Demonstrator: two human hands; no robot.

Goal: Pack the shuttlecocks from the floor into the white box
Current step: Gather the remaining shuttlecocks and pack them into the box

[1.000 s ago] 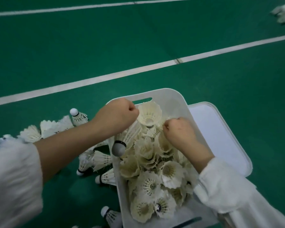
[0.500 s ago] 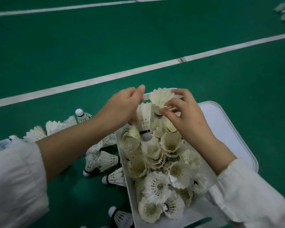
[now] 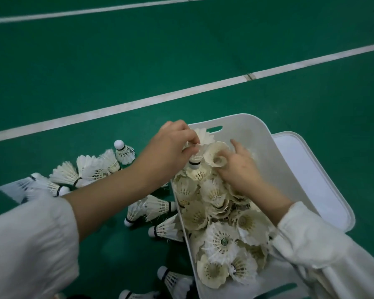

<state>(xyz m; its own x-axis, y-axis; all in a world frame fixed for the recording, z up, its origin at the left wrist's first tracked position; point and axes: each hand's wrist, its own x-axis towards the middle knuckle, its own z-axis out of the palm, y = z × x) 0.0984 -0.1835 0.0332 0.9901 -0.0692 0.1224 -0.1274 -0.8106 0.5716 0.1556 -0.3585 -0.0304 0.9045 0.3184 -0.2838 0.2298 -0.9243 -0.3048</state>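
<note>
The white box (image 3: 256, 134) stands on the green floor, packed with several shuttlecocks standing cork down. My left hand (image 3: 173, 145) pinches the feathers of one shuttlecock (image 3: 195, 160) at the box's far left corner, its cork pointing down into another below. My right hand (image 3: 239, 167) grips a second shuttlecock (image 3: 216, 155) right beside it, index finger raised. Loose shuttlecocks (image 3: 95, 167) lie on the floor left of the box, more (image 3: 151, 207) against its left wall.
The white lid (image 3: 311, 180) lies flat to the right, partly under the box. White court lines (image 3: 138, 102) cross the green floor beyond. More shuttlecocks (image 3: 173, 279) lie at the bottom edge by the box's near corner.
Both hands rose from the box's middle to its far end, then came down; the left hand's shuttlecock now stands cork down on the pile while the right hand holds a neighbouring one.
</note>
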